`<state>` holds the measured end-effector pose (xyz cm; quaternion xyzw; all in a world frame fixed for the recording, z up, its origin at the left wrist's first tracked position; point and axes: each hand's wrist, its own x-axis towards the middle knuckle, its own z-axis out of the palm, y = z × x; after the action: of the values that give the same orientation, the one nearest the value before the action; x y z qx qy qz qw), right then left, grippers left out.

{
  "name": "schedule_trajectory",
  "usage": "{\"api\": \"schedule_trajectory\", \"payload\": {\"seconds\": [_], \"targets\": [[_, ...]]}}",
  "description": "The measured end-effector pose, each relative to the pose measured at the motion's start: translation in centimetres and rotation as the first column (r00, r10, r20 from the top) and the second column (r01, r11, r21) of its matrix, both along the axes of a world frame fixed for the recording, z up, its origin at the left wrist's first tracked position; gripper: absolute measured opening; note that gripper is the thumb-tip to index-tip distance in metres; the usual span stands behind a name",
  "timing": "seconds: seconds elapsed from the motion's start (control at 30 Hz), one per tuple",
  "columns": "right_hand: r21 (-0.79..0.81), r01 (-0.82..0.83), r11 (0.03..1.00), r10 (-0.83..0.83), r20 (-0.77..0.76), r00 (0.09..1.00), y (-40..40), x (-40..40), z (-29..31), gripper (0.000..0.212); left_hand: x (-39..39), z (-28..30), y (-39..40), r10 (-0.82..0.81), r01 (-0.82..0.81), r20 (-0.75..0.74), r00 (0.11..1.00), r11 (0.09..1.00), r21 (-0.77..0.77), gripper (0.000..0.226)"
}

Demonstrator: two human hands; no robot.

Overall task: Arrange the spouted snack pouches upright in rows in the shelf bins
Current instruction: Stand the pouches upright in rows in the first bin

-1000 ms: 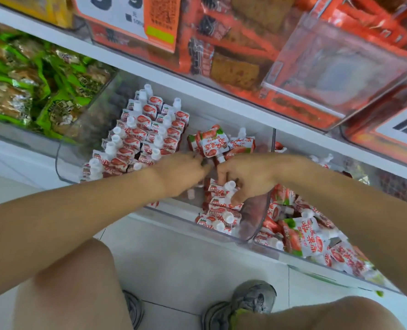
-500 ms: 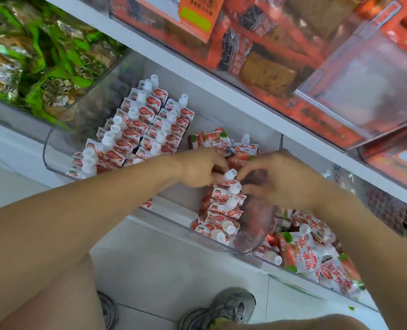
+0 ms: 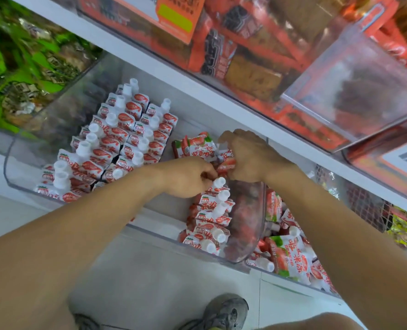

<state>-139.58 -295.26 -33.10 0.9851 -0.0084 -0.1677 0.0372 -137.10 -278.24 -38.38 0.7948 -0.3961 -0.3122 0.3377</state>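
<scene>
While both arms reach in from the six o'clock edge of the view, the left hand (image 3: 188,177) and right hand (image 3: 250,160) meet over the clear shelf bin (image 3: 243,248) near the centre. The left hand's fingers (image 3: 207,173) are curled and pinch at the top of the near row of pouches (image 3: 212,217), which stands upright with white caps up and runs from the hands toward six o'clock along the bin's right wall. The right hand's fingers are curled round a red-and-white pouch (image 3: 226,164) at the far end of that row. Just beyond the hands, toward twelve o'clock, a strawberry-printed pouch (image 3: 195,146) lies tilted on its side against the back of the bin. At nine to ten o'clock of the hands, the finished block of pouches (image 3: 116,144) stands in several tidy rows in the left part of the bin. At four o'clock, behind the bin's curved clear wall, loose pouches (image 3: 290,256) lie jumbled in the neighbouring bin (image 3: 326,290). Green snack packets (image 3: 26,75) fill the container at ten o'clock, and orange-red packets (image 3: 245,55) fill the shelf above at one o'clock. A grey shoe (image 3: 223,313) shows on the floor at six o'clock.
</scene>
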Motion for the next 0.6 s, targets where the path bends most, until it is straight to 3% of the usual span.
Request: {"api": "schedule_trajectory", "payload": {"seconds": [0.1,0.17,0.27,0.33,0.37,0.4,0.47,0.53,0.6], "targets": [[0.141,0.051,0.989,-0.062,0.072,0.996,-0.7,-0.8,0.3,0.077,0.8,1.1,0.8,0.155,-0.153,0.013,0.988,0.984,-0.087,0.031],[0.374,0.119,0.92,-0.174,0.117,0.978,-0.4,-1.4,0.6,0.071,1.6,2.0,1.3,0.371,-0.367,-0.01,0.929,0.913,-0.177,0.043],[0.655,0.103,0.749,-0.262,0.15,0.953,0.9,-1.9,0.8,0.065,1.8,2.8,1.5,0.469,-0.55,-0.337,0.816,0.81,-0.204,0.061],[0.771,0.14,0.622,-0.285,0.056,0.957,1.0,-1.8,0.9,0.068,1.4,2.8,1.8,0.448,-0.607,-0.483,0.752,0.757,-0.243,0.03],[0.781,0.179,0.598,-0.281,-0.004,0.96,0.6,-1.5,1.0,0.071,1.3,2.9,2.2,0.503,-0.623,-0.405,0.764,0.738,-0.258,0.017],[0.754,0.215,0.62,-0.278,-0.046,0.96,0.1,-1.0,1.0,0.07,1.4,2.8,2.7,0.565,-0.609,-0.228,0.793,0.743,-0.277,0.011],[0.613,0.26,0.746,-0.27,-0.078,0.96,-0.8,0.3,0.6,0.067,1.4,2.9,3.7,0.619,-0.568,0.118,0.777,0.769,-0.292,0.012],[0.361,0.247,0.899,-0.223,-0.108,0.969,-0.3,1.8,-0.1,0.075,1.2,3.5,4.4,0.652,-0.567,0.226,0.724,0.749,-0.344,0.013],[0.204,0.206,0.957,-0.184,-0.121,0.975,1.2,3.2,-1.2,0.087,1.0,3.7,4.8,0.69,-0.583,0.254,0.678,0.715,-0.386,0.011]]}}
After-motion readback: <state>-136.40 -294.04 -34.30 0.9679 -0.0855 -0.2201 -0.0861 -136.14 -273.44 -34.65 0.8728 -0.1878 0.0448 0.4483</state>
